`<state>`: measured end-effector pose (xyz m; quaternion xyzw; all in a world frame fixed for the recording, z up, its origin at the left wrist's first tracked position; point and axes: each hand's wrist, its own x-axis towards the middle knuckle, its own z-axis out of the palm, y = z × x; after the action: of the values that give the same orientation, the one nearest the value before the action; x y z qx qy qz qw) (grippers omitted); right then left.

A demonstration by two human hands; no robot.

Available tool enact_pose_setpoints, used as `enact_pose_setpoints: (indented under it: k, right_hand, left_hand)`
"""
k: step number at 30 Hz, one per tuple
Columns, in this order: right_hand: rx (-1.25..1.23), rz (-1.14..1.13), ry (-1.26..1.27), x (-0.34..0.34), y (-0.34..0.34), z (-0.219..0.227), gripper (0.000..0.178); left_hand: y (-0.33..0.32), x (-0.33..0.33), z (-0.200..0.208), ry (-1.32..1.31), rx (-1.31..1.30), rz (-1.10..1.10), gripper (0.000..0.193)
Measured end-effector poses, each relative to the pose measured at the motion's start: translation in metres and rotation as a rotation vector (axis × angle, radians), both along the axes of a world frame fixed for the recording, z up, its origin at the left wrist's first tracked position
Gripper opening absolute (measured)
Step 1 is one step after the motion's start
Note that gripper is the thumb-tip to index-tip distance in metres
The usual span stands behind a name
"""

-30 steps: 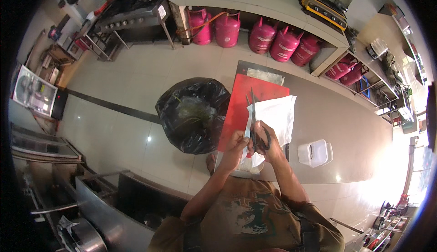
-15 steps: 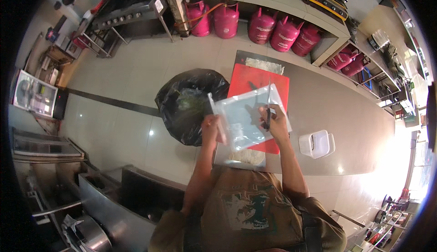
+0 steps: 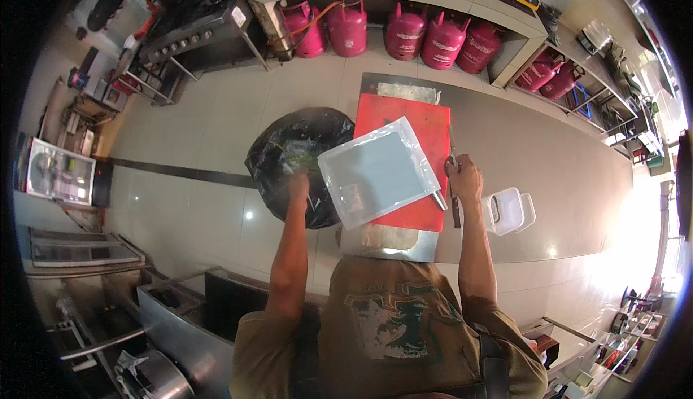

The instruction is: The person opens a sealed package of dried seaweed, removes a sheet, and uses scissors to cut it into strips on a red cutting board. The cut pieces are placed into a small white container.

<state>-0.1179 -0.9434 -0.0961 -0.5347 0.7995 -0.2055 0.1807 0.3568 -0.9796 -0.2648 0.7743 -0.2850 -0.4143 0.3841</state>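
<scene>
Head: scissors (image 3: 452,156) in right hand (image 3: 465,178)

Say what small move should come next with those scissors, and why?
Probably set the scissors down beside the red board and let go. The right hand has them at the board's right edge, while the flat packet lies across the board, jutting past its left edge with neither hand on it. A free hand could steady it.

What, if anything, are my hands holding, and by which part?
Your right hand has the scissors by the handles; whether your left hand, at the black bag, holds anything cannot be told.
</scene>
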Motion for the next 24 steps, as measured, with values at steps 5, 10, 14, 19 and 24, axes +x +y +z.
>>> enact_pose_setpoints:
  k: [5,10,14,19,24]
  right_hand:
    - [0.033,0.065,0.111,-0.012,-0.002,-0.027,0.025]
    - [-0.273,0.224,0.057,0.044,0.017,0.010,0.025]
    - [-0.154,0.444,-0.600,0.107,0.036,0.042,0.024]
    - [-0.164,0.577,-0.702,0.168,0.050,0.068,0.035]
    - [-0.236,0.533,-0.658,0.155,0.063,0.130,0.046]
  left_hand:
    - [0.069,-0.067,0.067,0.564,-0.092,-0.123,0.040]
    - [0.092,-0.059,0.071,0.662,-0.219,0.043,0.031]
    - [0.096,-0.072,0.130,0.593,-0.216,-0.039,0.029]
    - [0.094,-0.099,0.199,0.592,-0.266,-0.170,0.021]
    - [0.093,-0.143,0.284,0.642,-0.328,-0.336,0.007]
